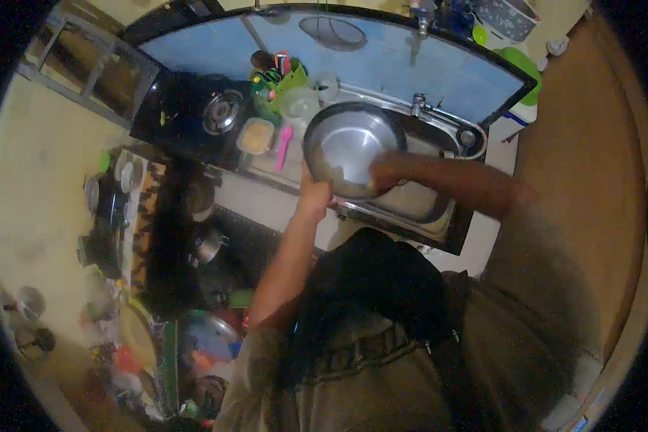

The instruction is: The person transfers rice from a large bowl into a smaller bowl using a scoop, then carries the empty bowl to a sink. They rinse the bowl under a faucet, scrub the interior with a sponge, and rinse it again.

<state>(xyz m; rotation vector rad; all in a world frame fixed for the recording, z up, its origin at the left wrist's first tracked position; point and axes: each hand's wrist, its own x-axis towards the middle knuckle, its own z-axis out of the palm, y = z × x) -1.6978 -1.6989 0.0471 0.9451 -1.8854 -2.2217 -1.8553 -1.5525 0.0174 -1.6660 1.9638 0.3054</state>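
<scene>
A large round metal basin (349, 147) is tipped toward me at the left part of the steel sink (439, 229). My left hand (315, 196) is closed on its near left rim. Inside the near right part of the basin, my right hand (387, 173) is curled against the wall. Its fingers are blurred, and whatever it may hold is hidden. Left of the basin, a pink spoon (284, 147) lies on the counter beside a clear tub (256, 137) with yellowish contents.
A faucet (418, 105) stands behind the sink. At the left is a stove burner (223, 111). A green holder (292, 78) with utensils stands against the blue tiles, near a translucent container (299, 106). A strainer (333, 33) hangs above.
</scene>
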